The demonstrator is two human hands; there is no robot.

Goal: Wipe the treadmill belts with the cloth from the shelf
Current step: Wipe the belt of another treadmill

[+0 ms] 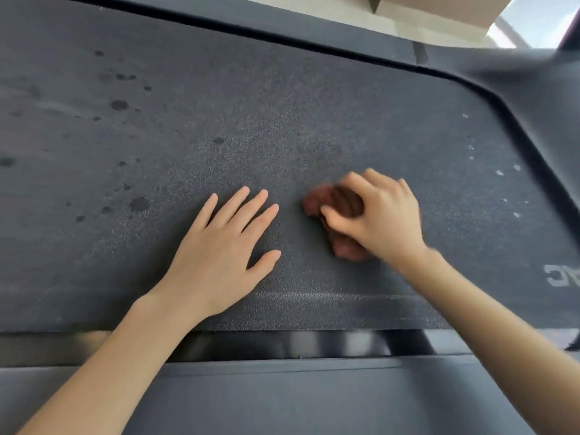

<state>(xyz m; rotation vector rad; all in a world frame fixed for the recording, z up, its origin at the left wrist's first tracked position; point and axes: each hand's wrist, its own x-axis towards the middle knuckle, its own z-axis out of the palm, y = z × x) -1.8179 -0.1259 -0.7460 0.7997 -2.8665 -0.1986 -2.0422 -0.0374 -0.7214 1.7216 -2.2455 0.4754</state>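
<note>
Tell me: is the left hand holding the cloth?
No, the left hand lies flat and open on the belt; the right hand grips the cloth.

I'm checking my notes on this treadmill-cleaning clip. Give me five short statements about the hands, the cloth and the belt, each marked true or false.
1. The right hand grips a crumpled reddish-brown cloth on the belt. True.
2. The left hand holds a spray bottle. False: it lies flat on the belt, fingers straight, holding nothing.
3. Dark spots mark the belt left of the hands. True.
4. The cloth is spread flat. False: it is bunched under the right hand.
5. The hands touch each other. False: bare belt shows between them.
</note>
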